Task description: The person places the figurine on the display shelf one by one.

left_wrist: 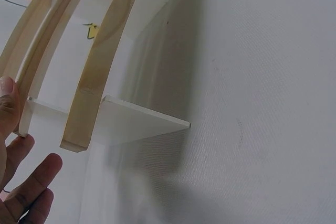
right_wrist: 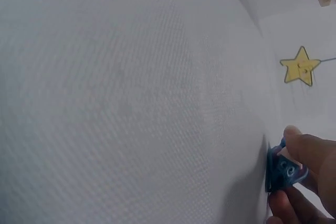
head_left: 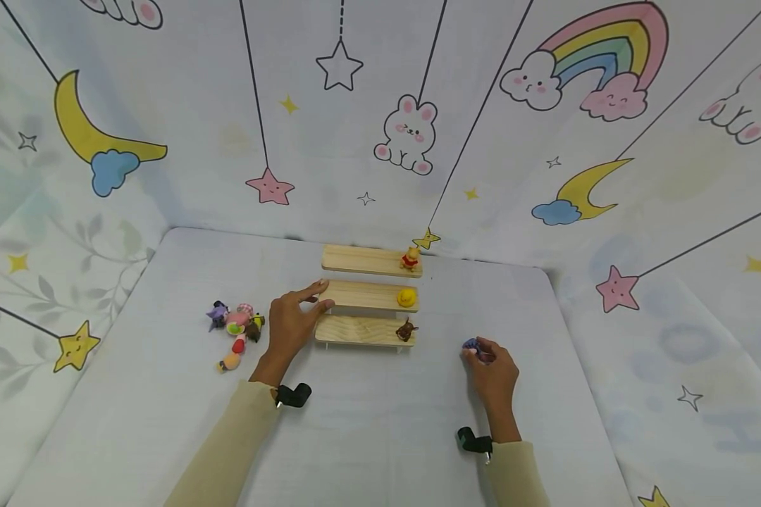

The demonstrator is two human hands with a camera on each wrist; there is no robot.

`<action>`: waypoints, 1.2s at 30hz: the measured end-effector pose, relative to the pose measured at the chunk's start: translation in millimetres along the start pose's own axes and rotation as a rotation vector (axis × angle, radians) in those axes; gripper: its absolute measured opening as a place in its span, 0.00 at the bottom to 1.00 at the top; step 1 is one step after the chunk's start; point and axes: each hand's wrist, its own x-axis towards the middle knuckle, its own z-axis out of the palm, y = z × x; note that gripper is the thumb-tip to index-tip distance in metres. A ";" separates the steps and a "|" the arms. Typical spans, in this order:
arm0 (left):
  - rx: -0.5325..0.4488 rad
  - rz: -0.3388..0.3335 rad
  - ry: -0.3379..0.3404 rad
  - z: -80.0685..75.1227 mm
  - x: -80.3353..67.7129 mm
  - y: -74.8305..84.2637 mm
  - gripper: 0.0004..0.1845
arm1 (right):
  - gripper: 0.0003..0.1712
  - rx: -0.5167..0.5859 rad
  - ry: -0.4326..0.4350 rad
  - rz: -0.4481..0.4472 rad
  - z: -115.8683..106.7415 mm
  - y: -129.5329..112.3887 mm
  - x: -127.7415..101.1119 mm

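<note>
A three-step wooden shelf (head_left: 364, 303) stands mid-table. Its right end carries a yellow bear figure (head_left: 409, 258) on the top step, a yellow round figure (head_left: 406, 297) on the middle step and a brown figure (head_left: 405, 329) on the lowest. My left hand (head_left: 296, 318) rests against the shelf's left end, fingers extended onto the middle step; the left wrist view shows its fingertips (left_wrist: 31, 174) beside the step edges (left_wrist: 86, 98). My right hand (head_left: 491, 365) pinches a small blue figure (head_left: 471, 345) on the cloth to the right; the blue figure (right_wrist: 282, 172) sits between thumb and fingers.
A cluster of several small toy figures (head_left: 236, 329) lies on the cloth left of the shelf. The table (head_left: 368, 422) is covered in pale cloth, with printed fabric walls behind and on both sides.
</note>
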 end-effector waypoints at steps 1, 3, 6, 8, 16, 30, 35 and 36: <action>0.001 0.001 0.001 -0.1 0.0 -0.1 0.28 | 0.25 -0.001 -0.002 0.000 0.2 -0.1 -0.2; 0.003 0.002 0.003 -0.1 0.1 -0.1 0.28 | 0.26 0.000 -0.005 0.001 0.9 -0.1 -0.6; 0.012 0.001 0.003 0.2 0.1 0.4 0.28 | 0.26 0.003 -0.010 -0.008 2.1 -1.0 -1.9; 0.018 -0.001 0.001 0.3 0.1 1.1 0.28 | 0.25 0.006 -0.010 -0.018 3.3 -1.2 -2.7; 0.014 -0.007 -0.006 0.5 0.6 0.7 0.28 | 0.25 0.021 0.009 -0.061 4.6 -5.9 -5.7; 0.006 -0.011 0.001 0.6 0.8 -1.0 0.28 | 0.25 0.043 0.015 -0.052 5.1 -8.6 -4.1; 0.008 0.008 0.009 0.5 0.8 -0.4 0.28 | 0.25 0.063 0.021 -0.076 6.7 -8.0 -5.2; 0.008 0.015 0.013 0.5 0.9 -0.4 0.28 | 0.25 0.067 0.026 -0.083 7.0 -7.9 -5.5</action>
